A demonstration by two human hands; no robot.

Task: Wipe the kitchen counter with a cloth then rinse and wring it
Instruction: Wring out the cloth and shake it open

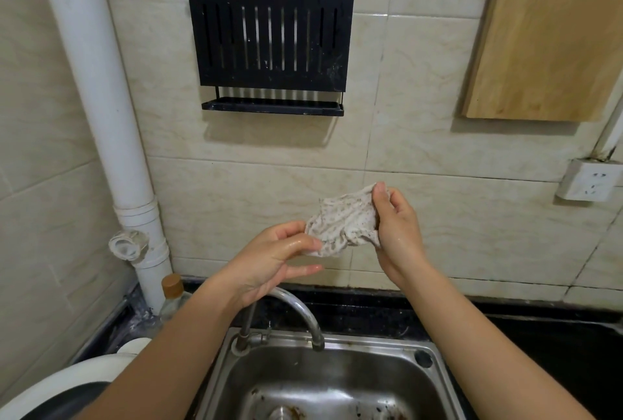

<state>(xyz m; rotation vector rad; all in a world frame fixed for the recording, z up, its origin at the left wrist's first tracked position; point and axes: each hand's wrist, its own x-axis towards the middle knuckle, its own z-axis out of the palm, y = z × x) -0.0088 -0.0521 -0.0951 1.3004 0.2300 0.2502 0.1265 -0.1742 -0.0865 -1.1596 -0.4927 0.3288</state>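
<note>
Top edge slices off the black slatted wall rack (271, 45) and the white plastic drainpipe (97, 89). The pale wooden cutting board (546, 35) runs out at top and right. The white wall socket (588, 180) loses its far side to the right edge. One end of the speckled white cloth (344, 220) vanishes inside the right hand (397, 227). The wrist behind the left hand (273, 261) covers part of the curved chrome tap (303, 311), and that forearm hides much of the clear bottle with the tan cap (172, 298). The bottom edge cuts the stainless steel sink (371, 372), its drain (285, 415), and the white round appliance (67, 382) at lower left.
</note>
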